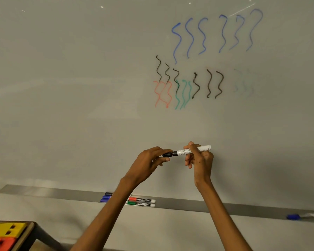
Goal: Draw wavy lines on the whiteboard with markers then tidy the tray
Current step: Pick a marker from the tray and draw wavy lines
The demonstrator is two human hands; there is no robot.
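The whiteboard (80,87) carries blue, black, red and green wavy lines at its upper right. In front of its lower middle, my right hand (198,158) grips the white barrel of a black marker (192,150) held level. My left hand (152,160) pinches the marker's black cap (167,154), which sits at the marker's tip end. Below, the grey tray (225,207) holds a red marker (141,199) and a green marker (140,204) side by side. Blue and dark markers (105,198) lie just left of my left forearm, partly hidden by it.
A lone blue marker (297,216) lies near the tray's right end. At the bottom left corner, yellow and red blocks (4,236) rest on a wooden table.
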